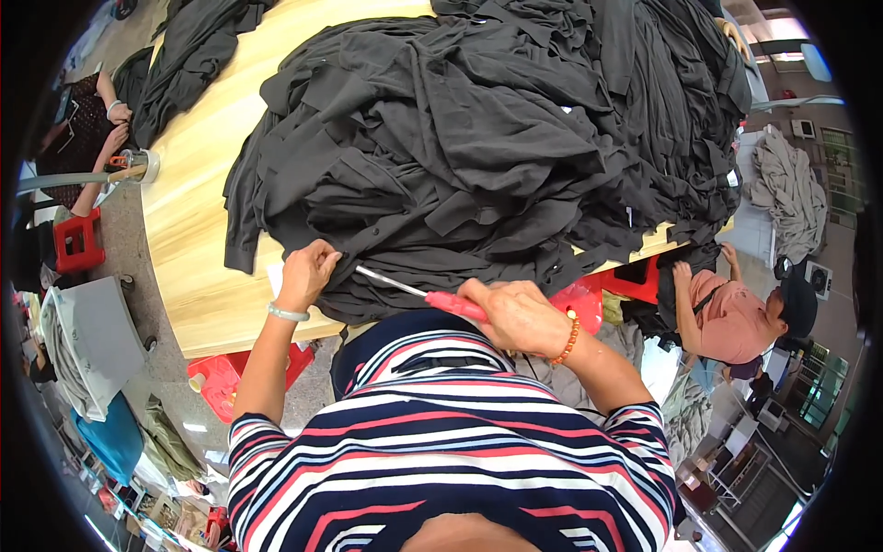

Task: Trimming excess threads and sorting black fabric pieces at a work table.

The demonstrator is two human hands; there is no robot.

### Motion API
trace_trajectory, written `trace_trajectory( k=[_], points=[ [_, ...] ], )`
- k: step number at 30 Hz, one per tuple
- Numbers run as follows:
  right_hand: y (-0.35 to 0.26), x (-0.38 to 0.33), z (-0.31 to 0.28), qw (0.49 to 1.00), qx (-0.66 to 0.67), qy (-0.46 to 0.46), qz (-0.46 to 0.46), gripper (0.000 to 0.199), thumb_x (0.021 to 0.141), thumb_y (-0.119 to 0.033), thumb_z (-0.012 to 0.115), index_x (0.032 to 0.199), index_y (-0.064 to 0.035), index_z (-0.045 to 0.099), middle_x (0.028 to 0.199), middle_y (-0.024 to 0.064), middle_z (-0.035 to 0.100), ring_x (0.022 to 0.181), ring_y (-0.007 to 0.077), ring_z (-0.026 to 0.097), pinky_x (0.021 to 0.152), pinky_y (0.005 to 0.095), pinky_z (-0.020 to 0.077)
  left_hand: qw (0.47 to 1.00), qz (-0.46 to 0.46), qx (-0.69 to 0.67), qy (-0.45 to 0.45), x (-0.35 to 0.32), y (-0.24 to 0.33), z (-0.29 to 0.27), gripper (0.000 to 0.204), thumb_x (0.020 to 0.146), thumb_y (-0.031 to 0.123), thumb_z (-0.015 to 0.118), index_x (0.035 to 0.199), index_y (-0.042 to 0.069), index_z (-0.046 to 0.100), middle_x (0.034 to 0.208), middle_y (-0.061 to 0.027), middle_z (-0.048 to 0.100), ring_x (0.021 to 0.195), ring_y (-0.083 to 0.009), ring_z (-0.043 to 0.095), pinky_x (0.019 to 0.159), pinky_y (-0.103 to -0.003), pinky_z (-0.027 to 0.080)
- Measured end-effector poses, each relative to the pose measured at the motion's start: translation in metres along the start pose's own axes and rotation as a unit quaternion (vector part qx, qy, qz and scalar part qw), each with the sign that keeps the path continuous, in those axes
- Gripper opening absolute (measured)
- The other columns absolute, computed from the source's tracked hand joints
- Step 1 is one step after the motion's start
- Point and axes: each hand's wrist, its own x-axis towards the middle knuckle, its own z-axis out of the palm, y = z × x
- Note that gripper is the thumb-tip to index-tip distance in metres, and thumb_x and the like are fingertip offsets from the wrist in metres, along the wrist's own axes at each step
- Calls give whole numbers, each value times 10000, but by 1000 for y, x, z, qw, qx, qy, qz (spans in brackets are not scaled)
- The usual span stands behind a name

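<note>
A large heap of black garments [432, 138] covers most of the wooden table in front of me. My left hand [309, 274] is at the heap's near left edge, thumb and fingers pinched on the edge of a black shirt [368, 235] with small dark buttons. My right hand [517, 313] is wrapped around the red handle of a tool with a slim metal shaft [391, 280]. The shaft lies over the black cloth and points toward my left hand, its tip a little apart from the fingers. What kind of tool it is, I cannot make out.
The pale wooden table [198, 212] curves around on the left. Red plastic stools [78, 241] stand by it, and a red one [221, 377] near my left elbow. A co-worker in pink [731, 317] is at the right; another person's hands [118, 115] handle black cloth at far left.
</note>
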Motion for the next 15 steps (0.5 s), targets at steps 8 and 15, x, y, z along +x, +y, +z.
trace_trajectory(
  k=[8, 15],
  points=[
    [24, -11, -24, 989, -3, 143, 49, 321, 777, -12, 603, 1088, -61, 537, 899, 169, 627, 869, 359, 622, 741, 423, 494, 957, 54, -12, 286, 77, 104, 61, 665, 708, 318, 832, 1171, 36, 446, 846, -80, 573, 745, -179, 572, 668, -311, 481],
    [29, -15, -28, 988, -16, 133, 73, 299, 793, -29, 592, 1083, -75, 537, 860, 168, 637, 853, 351, 631, 728, 438, 500, 770, -129, -607, 152, 80, 45, 65, 297, 865, 11, 601, 1137, 56, 489, 941, -35, 635, 777, -138, 623, 707, -277, 504]
  ],
)
